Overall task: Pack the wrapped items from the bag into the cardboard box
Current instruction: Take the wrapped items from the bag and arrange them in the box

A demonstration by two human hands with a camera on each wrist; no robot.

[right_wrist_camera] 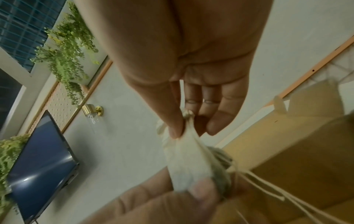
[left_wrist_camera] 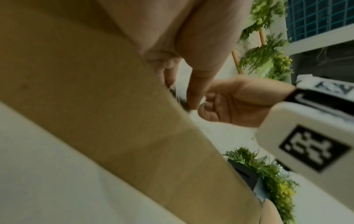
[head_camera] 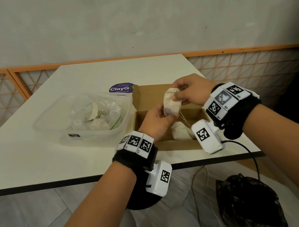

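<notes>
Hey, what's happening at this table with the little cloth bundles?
A person is packing. Both hands, left hand and right hand, hold a small cream cloth pouch above the open brown cardboard box, where another pouch already lies. More wait in a clear zip bag inside a clear plastic tub.

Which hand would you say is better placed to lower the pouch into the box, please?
Probably the left hand: it grips the pouch bottom, nearest the box; the right hand pinches the top.

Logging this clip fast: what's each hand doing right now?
Left hand: pinches the lower end of the cloth pouch.
Right hand: pinches the pouch's top.
</notes>
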